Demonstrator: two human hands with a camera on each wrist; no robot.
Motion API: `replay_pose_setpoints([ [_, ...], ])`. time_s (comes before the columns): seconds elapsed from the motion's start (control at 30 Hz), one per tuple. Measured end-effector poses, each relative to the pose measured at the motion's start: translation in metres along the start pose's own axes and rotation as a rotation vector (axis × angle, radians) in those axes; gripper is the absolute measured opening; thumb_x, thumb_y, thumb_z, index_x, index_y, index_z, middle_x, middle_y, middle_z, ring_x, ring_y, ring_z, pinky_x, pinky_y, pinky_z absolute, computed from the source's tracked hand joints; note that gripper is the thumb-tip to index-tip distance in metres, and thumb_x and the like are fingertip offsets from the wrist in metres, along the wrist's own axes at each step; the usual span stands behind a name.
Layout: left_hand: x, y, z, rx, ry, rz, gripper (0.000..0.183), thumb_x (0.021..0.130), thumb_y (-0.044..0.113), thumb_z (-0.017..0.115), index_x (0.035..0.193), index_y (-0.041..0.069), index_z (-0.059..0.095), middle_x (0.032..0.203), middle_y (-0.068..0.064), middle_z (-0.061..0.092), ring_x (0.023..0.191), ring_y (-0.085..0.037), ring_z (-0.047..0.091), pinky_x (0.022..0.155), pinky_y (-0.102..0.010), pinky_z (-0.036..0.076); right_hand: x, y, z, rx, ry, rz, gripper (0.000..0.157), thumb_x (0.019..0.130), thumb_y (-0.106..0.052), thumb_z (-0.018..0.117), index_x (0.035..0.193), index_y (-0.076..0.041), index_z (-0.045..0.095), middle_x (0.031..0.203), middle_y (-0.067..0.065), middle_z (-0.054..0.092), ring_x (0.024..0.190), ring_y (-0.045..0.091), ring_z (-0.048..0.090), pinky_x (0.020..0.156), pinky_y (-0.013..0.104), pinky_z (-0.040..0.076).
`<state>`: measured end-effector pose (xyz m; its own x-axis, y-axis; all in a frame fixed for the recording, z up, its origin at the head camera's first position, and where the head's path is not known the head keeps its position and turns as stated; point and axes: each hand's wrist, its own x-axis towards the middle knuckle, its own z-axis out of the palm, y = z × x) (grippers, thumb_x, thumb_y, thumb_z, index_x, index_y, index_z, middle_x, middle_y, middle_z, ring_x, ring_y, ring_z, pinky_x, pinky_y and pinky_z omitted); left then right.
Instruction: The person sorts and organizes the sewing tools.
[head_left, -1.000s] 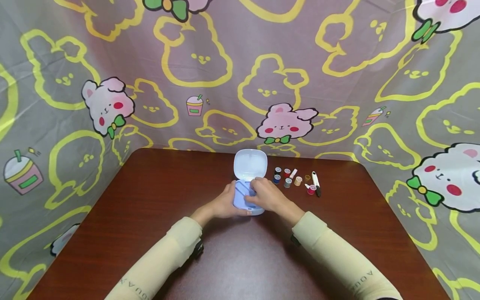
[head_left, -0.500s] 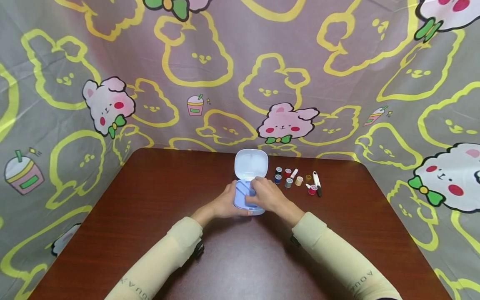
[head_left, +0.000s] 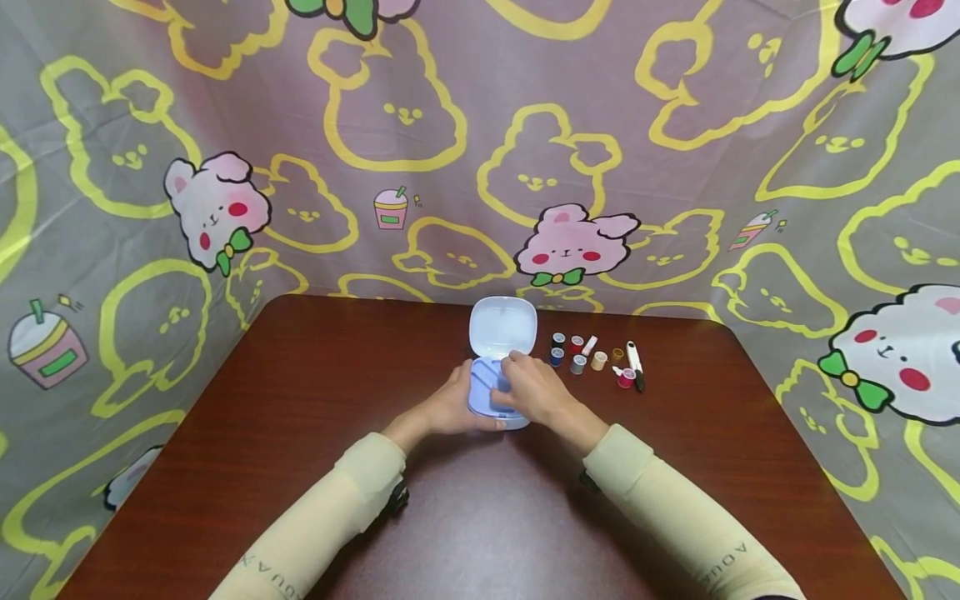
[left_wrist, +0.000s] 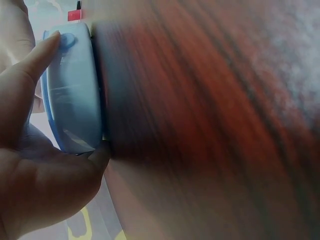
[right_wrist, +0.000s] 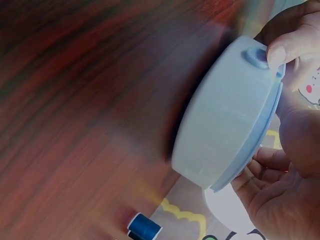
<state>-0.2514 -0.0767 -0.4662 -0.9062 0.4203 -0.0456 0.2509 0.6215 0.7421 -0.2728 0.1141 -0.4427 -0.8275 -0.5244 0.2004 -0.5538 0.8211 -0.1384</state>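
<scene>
A light blue plastic sewing box (head_left: 516, 423) stands on the table with its lid (head_left: 502, 327) raised at the back. A darker blue inner tray (head_left: 483, 389) with raised dividers sits in its top. My left hand (head_left: 447, 404) grips the box's left side; in the left wrist view its thumb (left_wrist: 42, 55) lies by the round front catch (left_wrist: 66, 41). My right hand (head_left: 534, 387) is over the tray's right part, thumb and curled fingers pinching the tray. In the right wrist view its fingers (right_wrist: 255, 175) bend at the box's rim. Their exact contact is partly hidden.
Right of the box lie several thread spools, including a blue spool (head_left: 557, 357), a grey spool (head_left: 578, 364), a beige spool (head_left: 598, 361) and a pink spool (head_left: 626, 378). Near them are a small white piece (head_left: 590, 345), a yellowish ring (head_left: 618, 354) and a slim white-and-black tool (head_left: 635, 365).
</scene>
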Motion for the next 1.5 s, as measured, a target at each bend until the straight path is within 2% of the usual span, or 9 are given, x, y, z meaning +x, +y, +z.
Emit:
replay_pose_setpoints([
  [0.27, -0.001, 0.000, 0.000, 0.005, 0.010, 0.001, 0.128, 0.073, 0.044, 0.091, 0.158, -0.008, 0.010, 0.147, -0.027, 0.036, 0.126, -0.034, 0.048, 0.109, -0.047, 0.041, -0.002, -0.002, -0.002, -0.007, 0.004, -0.003, 0.036, 0.089, -0.036, 0.077, 0.098, -0.003, 0.067, 0.079, 0.002, 0.051, 0.062, 0.016, 0.050, 0.055, 0.030, 0.043],
  [0.5, 0.000, -0.001, -0.001, -0.017, 0.036, 0.040, 0.116, 0.070, 0.043, 0.093, 0.152, -0.003, 0.024, 0.137, -0.020, 0.044, 0.122, -0.029, 0.047, 0.103, -0.046, 0.044, -0.003, 0.000, -0.008, 0.002, 0.036, -0.012, 0.033, 0.089, -0.033, 0.076, 0.095, -0.002, 0.066, 0.079, 0.003, 0.052, 0.063, 0.017, 0.050, 0.055, 0.030, 0.043],
  [0.63, -0.001, 0.000, -0.002, -0.014, 0.038, 0.049, 0.115, 0.070, 0.042, 0.093, 0.152, -0.003, 0.026, 0.138, -0.021, 0.044, 0.124, -0.030, 0.047, 0.105, -0.047, 0.043, -0.004, 0.002, -0.010, 0.014, 0.058, -0.015, 0.033, 0.089, -0.033, 0.076, 0.095, -0.002, 0.066, 0.080, 0.004, 0.053, 0.063, 0.018, 0.050, 0.056, 0.031, 0.044],
  [0.93, -0.001, -0.002, -0.002, 0.009, -0.001, 0.020, 0.127, 0.073, 0.044, 0.091, 0.158, -0.006, 0.012, 0.157, -0.030, 0.027, 0.139, -0.037, 0.039, 0.114, -0.048, 0.036, -0.006, 0.002, -0.011, 0.027, 0.069, -0.017, 0.031, 0.088, -0.031, 0.076, 0.091, -0.003, 0.064, 0.078, 0.003, 0.051, 0.062, 0.017, 0.049, 0.053, 0.029, 0.043],
  [1.5, 0.000, -0.001, -0.003, -0.029, -0.074, -0.004, 0.129, 0.079, 0.046, 0.085, 0.160, -0.005, -0.001, 0.163, -0.030, 0.011, 0.146, -0.039, 0.030, 0.117, -0.050, 0.031, -0.009, 0.006, -0.017, 0.033, 0.066, -0.003, 0.031, 0.088, -0.032, 0.076, 0.091, -0.003, 0.065, 0.078, 0.002, 0.051, 0.062, 0.017, 0.049, 0.054, 0.028, 0.043],
])
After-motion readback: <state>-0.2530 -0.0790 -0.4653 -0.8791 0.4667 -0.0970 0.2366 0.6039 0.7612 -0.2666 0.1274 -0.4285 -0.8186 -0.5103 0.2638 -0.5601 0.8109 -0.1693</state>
